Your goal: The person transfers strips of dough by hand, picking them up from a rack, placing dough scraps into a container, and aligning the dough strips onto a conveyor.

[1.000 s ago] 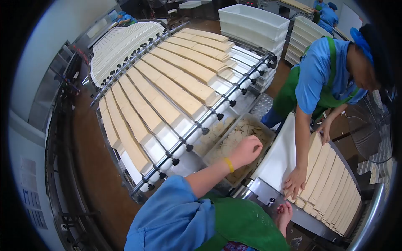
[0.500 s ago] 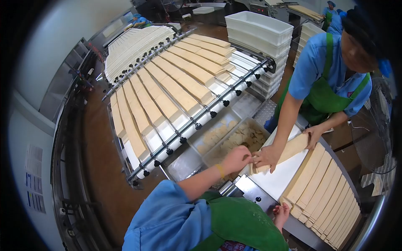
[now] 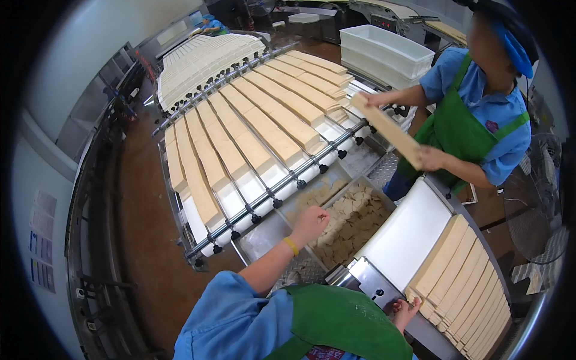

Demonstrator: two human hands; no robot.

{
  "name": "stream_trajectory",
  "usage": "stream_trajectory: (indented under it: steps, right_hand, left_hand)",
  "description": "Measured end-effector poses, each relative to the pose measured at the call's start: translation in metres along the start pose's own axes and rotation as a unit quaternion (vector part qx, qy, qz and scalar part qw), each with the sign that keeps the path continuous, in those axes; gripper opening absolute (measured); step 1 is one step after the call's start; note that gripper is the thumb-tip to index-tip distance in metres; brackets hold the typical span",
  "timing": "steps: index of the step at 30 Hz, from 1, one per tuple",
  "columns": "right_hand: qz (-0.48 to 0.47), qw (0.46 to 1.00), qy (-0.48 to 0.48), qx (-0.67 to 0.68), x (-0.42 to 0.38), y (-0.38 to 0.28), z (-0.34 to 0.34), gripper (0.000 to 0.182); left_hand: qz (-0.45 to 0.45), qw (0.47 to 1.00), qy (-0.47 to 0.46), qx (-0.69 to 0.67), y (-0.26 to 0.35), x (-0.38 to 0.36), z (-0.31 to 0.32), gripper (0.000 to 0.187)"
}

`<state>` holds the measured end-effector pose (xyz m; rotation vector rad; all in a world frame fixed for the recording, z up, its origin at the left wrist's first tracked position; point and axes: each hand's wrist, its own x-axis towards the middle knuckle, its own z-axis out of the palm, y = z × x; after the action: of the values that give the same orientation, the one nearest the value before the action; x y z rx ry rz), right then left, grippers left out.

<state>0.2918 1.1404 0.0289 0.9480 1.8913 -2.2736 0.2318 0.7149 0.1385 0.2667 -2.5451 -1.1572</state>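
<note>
The left hand (image 3: 310,221) has pulled back from the slab it touched half a second ago and now hangs loosely curled, holding nothing, over the tray of scraps (image 3: 354,225). The co-worker has lifted that slab (image 3: 387,129) up and away. The right hand (image 3: 407,311) rests low beside the white belt (image 3: 408,234).

Bare white belt (image 3: 401,237) lies open beside the scrap tray (image 3: 348,225); co-worker's lifted slab (image 3: 387,129) crosses above.

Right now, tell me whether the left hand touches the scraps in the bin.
Cannot tell. In the head view the left hand hovers over the scraps, fingers curled; no contact or gap shows plainly.
</note>
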Motion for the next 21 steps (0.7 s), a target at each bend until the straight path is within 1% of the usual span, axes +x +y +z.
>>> stream_trajectory:
  steps: [3, 6, 9, 12, 15, 18, 20, 21]
  right_hand:
    - [0.007, 1.000, 0.004, 0.000, -0.002, -0.004, 0.006, 0.059]
    - [0.003, 1.000, 0.003, 0.013, 0.003, -0.001, 0.005, 0.060]
    - [0.007, 1.000, 0.021, 0.013, 0.000, -0.008, 0.006, 0.061]
    - [0.013, 0.999, 0.028, 0.018, 0.002, -0.009, 0.004, 0.060]
    - [-0.003, 0.999, -0.005, 0.038, 0.013, 0.002, -0.009, 0.058]
    - [-0.017, 0.997, -0.022, 0.070, 0.023, 0.010, -0.014, 0.056]
    - [0.005, 0.991, 0.035, 0.128, 0.014, -0.006, -0.004, 0.056]
    - [0.004, 0.988, 0.024, 0.152, 0.012, -0.013, 0.000, 0.058]
  left_hand:
    - [-0.028, 0.999, -0.008, -0.026, -0.005, -0.003, -0.002, 0.015]
    - [-0.008, 1.000, 0.004, -0.028, -0.004, -0.005, -0.003, 0.015]
    - [-0.027, 0.999, -0.015, -0.034, 0.000, -0.005, -0.001, 0.016]
    - [-0.022, 0.998, -0.021, -0.050, 0.004, -0.005, 0.008, 0.016]
    - [-0.013, 0.998, -0.036, -0.053, 0.011, -0.004, 0.022, 0.016]
    - [-0.028, 0.996, -0.055, -0.065, 0.011, 0.001, 0.050, 0.016]
    - [0.018, 0.994, -0.110, -0.006, 0.014, 0.009, 0.067, 0.017]
    - [0.032, 0.993, -0.112, -0.026, 0.023, 0.010, 0.077, 0.017]
